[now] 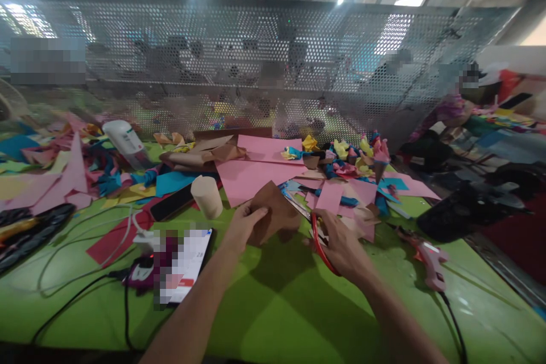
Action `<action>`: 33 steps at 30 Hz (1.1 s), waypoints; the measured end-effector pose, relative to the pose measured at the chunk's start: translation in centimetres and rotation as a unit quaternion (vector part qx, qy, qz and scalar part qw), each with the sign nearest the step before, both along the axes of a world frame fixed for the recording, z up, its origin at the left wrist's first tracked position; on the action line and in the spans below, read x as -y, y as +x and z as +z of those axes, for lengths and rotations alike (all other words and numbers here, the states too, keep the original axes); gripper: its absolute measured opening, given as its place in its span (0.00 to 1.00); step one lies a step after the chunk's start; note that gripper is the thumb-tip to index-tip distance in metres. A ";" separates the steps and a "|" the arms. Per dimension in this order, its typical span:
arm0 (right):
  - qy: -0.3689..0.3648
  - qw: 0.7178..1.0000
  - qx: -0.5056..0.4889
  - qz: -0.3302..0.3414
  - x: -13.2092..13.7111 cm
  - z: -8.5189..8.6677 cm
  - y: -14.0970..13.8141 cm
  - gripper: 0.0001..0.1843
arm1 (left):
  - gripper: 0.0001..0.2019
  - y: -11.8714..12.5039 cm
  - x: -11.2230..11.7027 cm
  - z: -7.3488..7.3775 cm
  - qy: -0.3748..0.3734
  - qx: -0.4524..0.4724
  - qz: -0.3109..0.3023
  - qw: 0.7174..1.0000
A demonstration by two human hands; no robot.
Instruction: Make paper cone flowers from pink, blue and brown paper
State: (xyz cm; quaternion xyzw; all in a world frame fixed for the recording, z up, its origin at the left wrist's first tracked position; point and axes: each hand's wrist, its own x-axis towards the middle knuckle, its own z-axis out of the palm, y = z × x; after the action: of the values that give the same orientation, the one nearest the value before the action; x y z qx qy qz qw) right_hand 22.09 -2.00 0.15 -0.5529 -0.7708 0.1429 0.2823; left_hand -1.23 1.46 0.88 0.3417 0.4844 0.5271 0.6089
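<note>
My left hand (244, 224) pinches a brown sheet of paper (275, 210) by its left edge and holds it just above the green table (273, 301). My right hand (341, 244) is closed round the red handles of a pair of scissors (313, 227). The blades point up and left, their tips at the right edge of the brown paper. Behind the hands lies a large pink sheet (256, 173) among loose paper scraps.
A phone (187, 264) with cables lies left of my left arm. A beige roll (207, 196), a dark phone (170, 203) and a white bottle (123, 139) stand further left. A pink glue gun (429, 261) lies right. A perforated metal screen (273, 62) closes the back. A person sits at far right.
</note>
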 end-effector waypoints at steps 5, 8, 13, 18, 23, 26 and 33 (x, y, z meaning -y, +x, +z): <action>-0.028 0.999 0.029 0.000 0.1 0.4 -0.4 0.23 | 0.19 0.0 0.0 -0.1 -0.003 -0.010 -0.013 1.000; -0.034 0.998 0.043 -0.014 0.1 0.4 -0.6 0.22 | 0.21 0.1 0.1 0.0 -0.002 -0.012 -0.022 1.000; -0.030 0.998 0.053 -0.035 0.0 0.2 -0.5 0.20 | 0.21 0.2 0.1 -0.1 -0.002 0.003 -0.029 1.000; -0.023 0.997 0.057 -0.049 -0.1 -0.1 -0.5 0.18 | 0.22 0.1 0.2 0.1 -0.007 0.007 -0.040 0.999; -0.017 0.998 0.040 -0.055 -0.2 -0.4 -0.4 0.18 | 0.22 0.2 0.4 0.4 -0.002 -0.004 -0.039 0.999; -0.022 0.998 0.029 -0.051 -0.2 -0.5 -0.3 0.18 | 0.21 0.1 0.4 0.4 -0.002 -0.007 -0.038 0.999; -0.016 0.998 0.030 -0.054 -0.3 -0.5 -0.3 0.18 | 0.24 0.1 0.3 0.3 -0.018 0.008 -0.042 0.999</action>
State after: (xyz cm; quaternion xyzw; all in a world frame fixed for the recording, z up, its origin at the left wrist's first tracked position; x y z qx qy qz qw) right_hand 21.80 -1.73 -0.37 -0.6025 -0.7453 0.1233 0.2575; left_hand -1.14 1.14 1.18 0.3468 0.4744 0.4946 0.6403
